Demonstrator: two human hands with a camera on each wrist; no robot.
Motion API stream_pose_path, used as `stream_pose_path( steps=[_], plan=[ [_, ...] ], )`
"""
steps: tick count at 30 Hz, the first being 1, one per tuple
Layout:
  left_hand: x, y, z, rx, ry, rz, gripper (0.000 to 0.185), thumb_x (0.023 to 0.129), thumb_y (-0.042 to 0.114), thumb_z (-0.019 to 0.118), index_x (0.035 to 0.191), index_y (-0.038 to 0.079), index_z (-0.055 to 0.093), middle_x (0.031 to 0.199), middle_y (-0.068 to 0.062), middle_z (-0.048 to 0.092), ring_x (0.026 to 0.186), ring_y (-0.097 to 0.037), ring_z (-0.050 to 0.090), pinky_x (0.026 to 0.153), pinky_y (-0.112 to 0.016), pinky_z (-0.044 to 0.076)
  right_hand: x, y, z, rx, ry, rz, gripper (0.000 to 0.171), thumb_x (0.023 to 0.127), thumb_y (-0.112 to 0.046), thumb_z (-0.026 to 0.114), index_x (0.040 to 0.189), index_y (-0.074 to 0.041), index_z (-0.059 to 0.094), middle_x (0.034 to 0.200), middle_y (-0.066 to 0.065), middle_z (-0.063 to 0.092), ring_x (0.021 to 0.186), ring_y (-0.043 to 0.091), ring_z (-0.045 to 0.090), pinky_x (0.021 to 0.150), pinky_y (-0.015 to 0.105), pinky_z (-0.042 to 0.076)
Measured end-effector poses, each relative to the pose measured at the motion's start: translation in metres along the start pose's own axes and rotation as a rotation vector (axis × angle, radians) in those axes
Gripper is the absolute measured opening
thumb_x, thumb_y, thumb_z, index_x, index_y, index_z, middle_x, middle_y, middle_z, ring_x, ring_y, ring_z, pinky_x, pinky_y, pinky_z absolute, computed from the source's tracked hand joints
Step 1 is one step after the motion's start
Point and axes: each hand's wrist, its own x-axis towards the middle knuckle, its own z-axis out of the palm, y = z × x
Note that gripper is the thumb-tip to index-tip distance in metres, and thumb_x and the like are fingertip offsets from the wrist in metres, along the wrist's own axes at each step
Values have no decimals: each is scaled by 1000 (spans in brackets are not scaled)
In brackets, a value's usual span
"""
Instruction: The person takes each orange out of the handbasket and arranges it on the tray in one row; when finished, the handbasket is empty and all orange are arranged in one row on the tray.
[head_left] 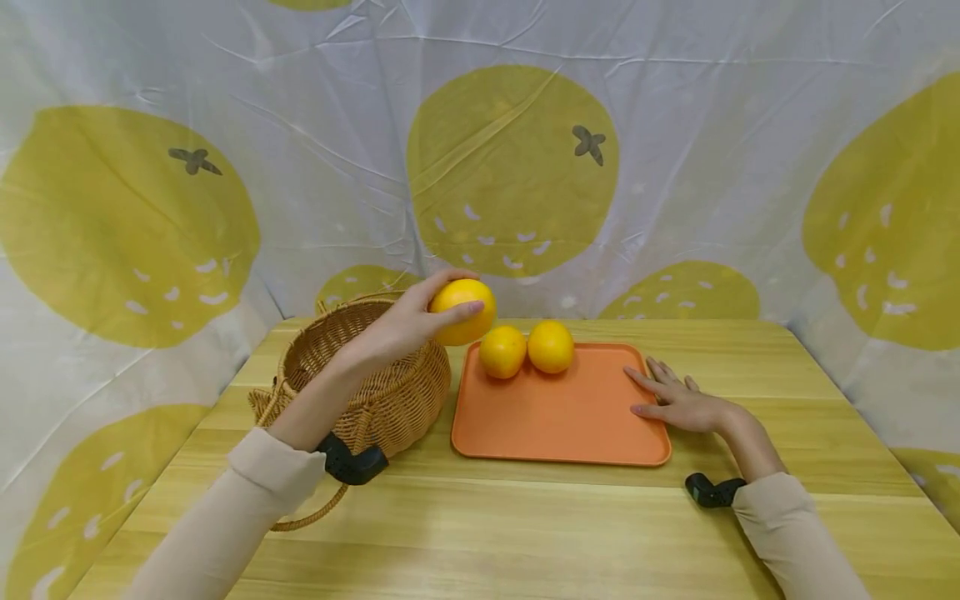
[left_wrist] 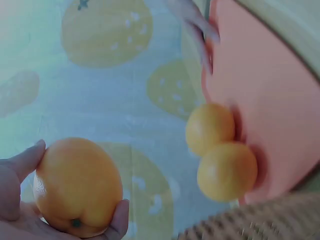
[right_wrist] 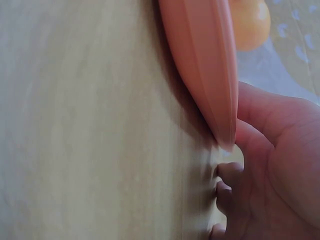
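Observation:
My left hand [head_left: 406, 323] grips an orange [head_left: 465, 310] in the air, over the gap between a wicker basket [head_left: 405, 407] and an orange-coloured tray [head_left: 562, 427]. The left wrist view shows the held orange [left_wrist: 79, 186] with its green stem spot, fingers and thumb round its sides. Two more oranges, a left one [head_left: 502, 352] and a right one [head_left: 551, 347], lie side by side at the tray's back left. At the tray's right rim, my right hand [head_left: 686, 406] rests with fingers spread, thumb and forefinger touching the tray, the other fingers on the table.
The basket stands on the wooden table [head_left: 525, 525] left of the tray, its opening tilted up; its inside shows only in part behind my left forearm. A thin wicker handle [head_left: 318, 518] lies towards the front. A fruit-printed cloth [head_left: 675, 150] hangs behind the table.

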Motion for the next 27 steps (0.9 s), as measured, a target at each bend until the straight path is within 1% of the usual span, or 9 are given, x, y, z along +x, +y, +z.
stream_pose_path(
  steps=[4,8,13,16,20,23,24,25,27],
  plan=[
    [-3,6,24,-5,-29,24,48,102,34,67,147,26,52,137,-7,59,112,-26,62,92,-39,52,-1,1,0,0,2,5,81,106,-42,56,165,-4,16,168,34,-13,154,55,-17,115,76,-15],
    [-4,6,44,-12,-33,42,53,97,32,74,146,27,54,136,-5,60,107,-25,63,89,-38,54,-1,1,0,2,0,4,81,106,-42,57,165,-4,17,169,33,-12,154,55,-16,115,76,-14],
    [2,3,66,-88,-28,62,59,89,24,83,142,24,59,134,-7,62,104,-24,64,84,-35,56,0,4,0,5,4,-4,82,105,-45,57,166,-5,18,168,33,-11,154,55,-16,114,76,-15],
    [6,2,78,-135,-34,68,61,86,19,86,141,21,60,137,-7,61,107,-25,64,86,-35,56,0,7,0,18,9,-26,82,104,-44,58,166,-6,18,167,35,-12,153,56,-17,112,78,-16],
    [11,-1,93,-183,-51,71,66,83,16,88,142,18,59,143,-6,57,112,-26,63,91,-37,56,-1,9,-1,15,10,-25,81,105,-45,57,166,-10,17,168,33,-14,153,54,-18,113,77,-16],
    [14,-4,103,-188,-59,72,67,80,16,90,139,19,59,140,-3,58,114,-24,63,92,-37,57,0,8,-1,16,4,-13,83,104,-49,56,167,-11,16,169,31,-14,154,53,-18,114,76,-16],
    [16,-6,106,-184,-61,77,67,79,16,91,138,20,60,139,-2,59,114,-23,63,93,-37,57,0,7,-1,21,3,-16,84,104,-49,57,167,-10,17,168,33,-13,154,54,-18,113,77,-16],
    [17,-7,109,-176,-65,85,67,78,17,91,138,20,60,137,-1,60,114,-22,63,93,-37,57,1,6,-1,24,2,-25,84,104,-47,57,166,-8,17,167,35,-14,153,56,-18,112,77,-17],
    [20,-10,114,-156,-74,111,67,78,17,92,137,21,60,136,0,61,115,-21,63,94,-37,57,2,6,-1,3,3,-10,84,104,-50,56,167,-10,16,169,31,-13,154,54,-17,114,76,-16]
  ],
)
